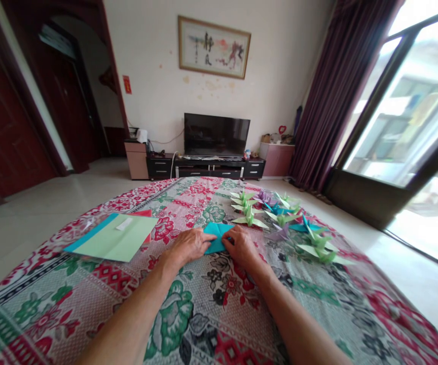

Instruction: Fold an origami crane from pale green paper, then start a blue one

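Observation:
A partly folded teal paper (216, 234) lies on the floral cloth (211, 309). My left hand (190, 245) presses on its left edge with fingers curled over the paper. Pinching the right edge is my right hand (242, 246), its fingers bent down onto the fold. Both forearms reach in from the bottom of the view.
A stack of flat coloured sheets (114, 238), green on top, lies to the left. Several folded paper cranes (280, 218) in green, purple and teal sit to the right and behind. Beyond are a TV (216, 134) on a low cabinet and a glass door (405, 126).

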The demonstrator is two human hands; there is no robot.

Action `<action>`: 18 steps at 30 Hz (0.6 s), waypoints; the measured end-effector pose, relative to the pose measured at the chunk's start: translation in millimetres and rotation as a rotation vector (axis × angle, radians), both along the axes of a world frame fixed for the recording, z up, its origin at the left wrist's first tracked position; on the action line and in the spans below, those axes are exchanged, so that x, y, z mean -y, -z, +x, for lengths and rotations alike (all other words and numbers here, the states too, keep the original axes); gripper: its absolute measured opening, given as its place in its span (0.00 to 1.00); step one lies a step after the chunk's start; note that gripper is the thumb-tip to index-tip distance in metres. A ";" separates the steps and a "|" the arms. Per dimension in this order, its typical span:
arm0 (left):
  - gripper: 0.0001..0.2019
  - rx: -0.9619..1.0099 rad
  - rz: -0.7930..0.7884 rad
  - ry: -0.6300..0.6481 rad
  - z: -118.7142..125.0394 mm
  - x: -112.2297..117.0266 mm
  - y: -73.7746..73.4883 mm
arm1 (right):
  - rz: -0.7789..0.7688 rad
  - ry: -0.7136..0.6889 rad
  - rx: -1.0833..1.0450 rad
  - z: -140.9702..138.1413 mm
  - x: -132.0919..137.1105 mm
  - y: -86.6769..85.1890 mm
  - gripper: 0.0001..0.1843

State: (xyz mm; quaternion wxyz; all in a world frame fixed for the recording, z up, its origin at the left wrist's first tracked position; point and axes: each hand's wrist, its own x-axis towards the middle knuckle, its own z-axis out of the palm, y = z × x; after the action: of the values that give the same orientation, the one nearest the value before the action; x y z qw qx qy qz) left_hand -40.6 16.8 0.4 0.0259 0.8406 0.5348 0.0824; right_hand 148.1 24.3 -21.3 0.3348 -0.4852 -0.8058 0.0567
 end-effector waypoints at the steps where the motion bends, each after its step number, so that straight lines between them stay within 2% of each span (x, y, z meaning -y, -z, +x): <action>1: 0.17 0.008 0.001 -0.001 0.0 -0.1 0.2 | -0.002 0.002 0.000 -0.2 0.2 -0.4 0.09; 10: 0.16 0.002 -0.007 0.001 0.7 -1.8 -0.7 | -0.018 -0.010 0.013 -0.1 3.0 -2.8 0.09; 18: 0.17 0.016 -0.013 0.008 0.7 -2.4 -3.4 | -0.033 -0.056 0.122 -2.4 4.6 -6.2 0.17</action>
State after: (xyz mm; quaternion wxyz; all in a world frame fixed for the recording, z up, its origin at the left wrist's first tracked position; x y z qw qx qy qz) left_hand -39.9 19.2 3.8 0.0359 0.8417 0.5318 0.0856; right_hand 145.7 19.7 -15.1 0.2755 -0.4705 -0.8368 0.0496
